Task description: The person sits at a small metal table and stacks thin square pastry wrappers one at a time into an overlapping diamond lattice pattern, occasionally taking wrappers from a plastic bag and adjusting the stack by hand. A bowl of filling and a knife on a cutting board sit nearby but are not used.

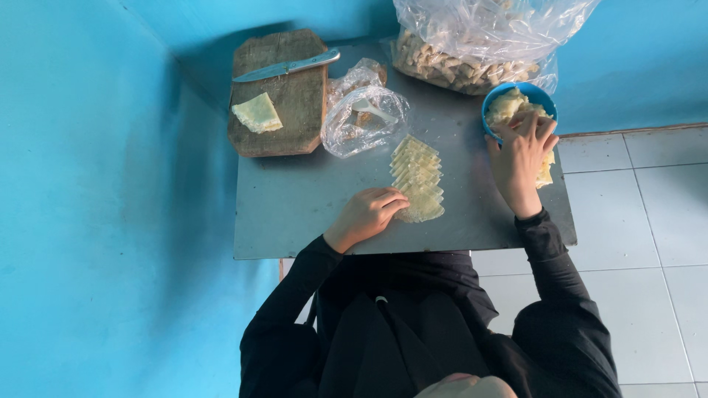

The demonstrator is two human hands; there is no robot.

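Our left hand (366,213) rests curled, knuckles up, on the near end of the wrapper stack (417,179), fingertips pressing the lowest sheet; it pins rather than grips, and the fingers are folded so far under that we cannot tell whether a sheet is pinched between them. Our right hand (522,156) is well to the right of the stack, reaching into the blue bowl (490,109) with fingers bent down into the pale filling (509,103); we cannot tell whether it has closed on a pinch of it or only touches it. The stack itself lies fanned like shingles at the middle of the grey table (295,206). The risks, as we judge them: the bowl sits at the table's right edge, far from the stack, and a downward push from our right hand could tip it over that edge. The thin sheets could slide or stick together if our left hand drags instead of lifting. Just left of the stack a small clear bag (365,118) with a white spoon (372,110) lies loose, and a stray elbow could sweep it away. Further left of the stack, a knife (286,67) rests across the wooden board (284,110) beside a folded sheet (257,113). Beyond the stack, a large bag (479,37) of finished pieces leans at the table's far side. Both forearms, in black sleeves, angle inward from our body.
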